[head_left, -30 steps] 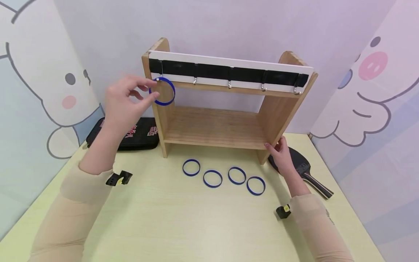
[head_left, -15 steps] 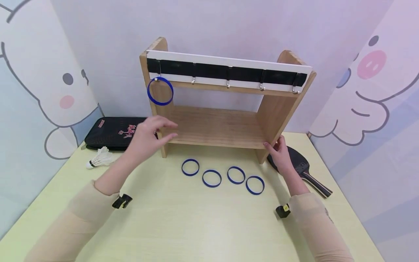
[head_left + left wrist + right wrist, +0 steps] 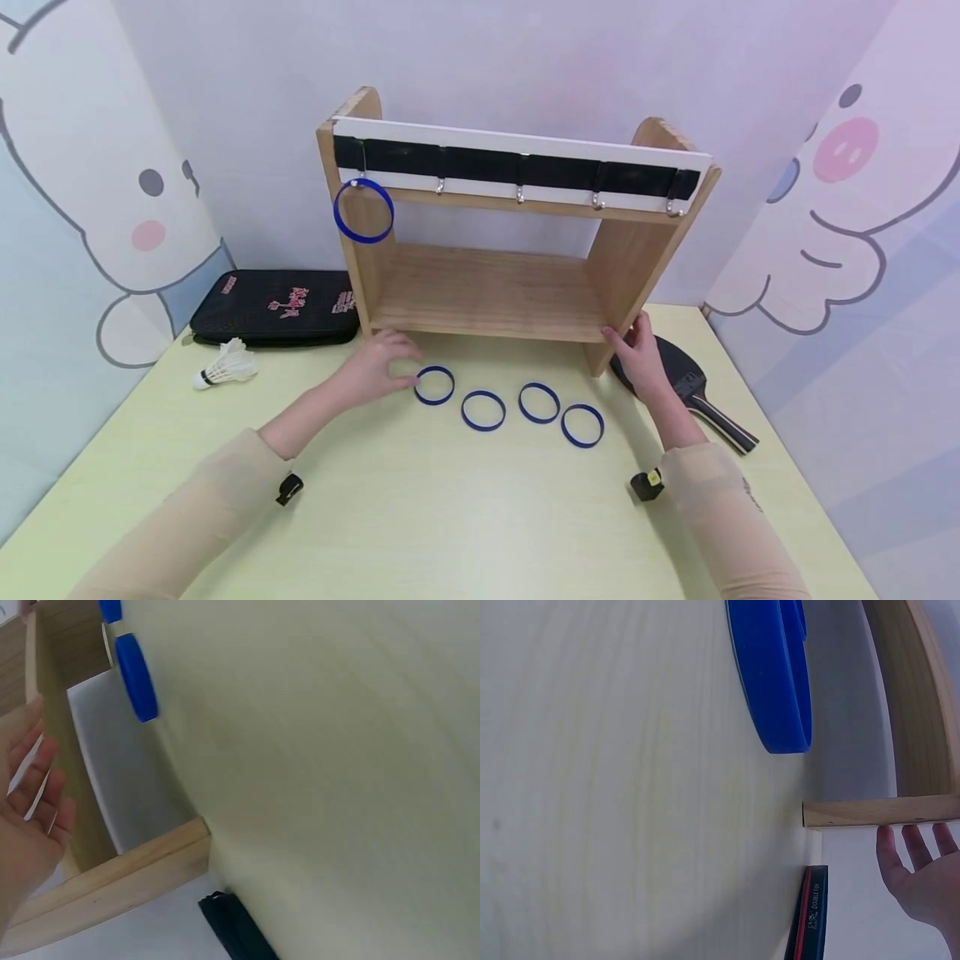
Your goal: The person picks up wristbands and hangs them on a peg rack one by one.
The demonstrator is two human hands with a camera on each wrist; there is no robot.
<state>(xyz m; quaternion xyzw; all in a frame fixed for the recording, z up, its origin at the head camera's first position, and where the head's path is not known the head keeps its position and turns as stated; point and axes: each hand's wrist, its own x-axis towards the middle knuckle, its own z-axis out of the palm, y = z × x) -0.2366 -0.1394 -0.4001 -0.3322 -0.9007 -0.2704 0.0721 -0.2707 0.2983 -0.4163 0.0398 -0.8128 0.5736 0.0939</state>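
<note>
My left hand (image 3: pixel 380 364) reaches over the table beside the leftmost blue ring (image 3: pixel 434 386), fingers apart and slightly bent with nothing between them. In the left wrist view the left hand (image 3: pixel 34 795) shows at the left edge, in front of the wooden shelf (image 3: pixel 112 881). Another blue ring (image 3: pixel 363 238) hangs from the leftmost hook of the black-and-white strip (image 3: pixel 480 171) across the shelf's top. My right hand (image 3: pixel 643 358) holds the lower right side panel of the wooden shelf (image 3: pixel 633 250), thumb at the front. Its fingertips (image 3: pixel 886 838) press the panel's outer face in the right wrist view.
More blue rings (image 3: pixel 483 428) lie in a row on the table (image 3: pixel 450 517) before the shelf. At the left are a black case (image 3: pixel 270 312) and a shuttlecock (image 3: pixel 227 365). A table tennis paddle (image 3: pixel 693 387) lies behind the right hand.
The left hand has let go of the blue ring, which now hangs on the hook. It has moved down and right toward the rings on the table. The right hand stays on the shelf.
</note>
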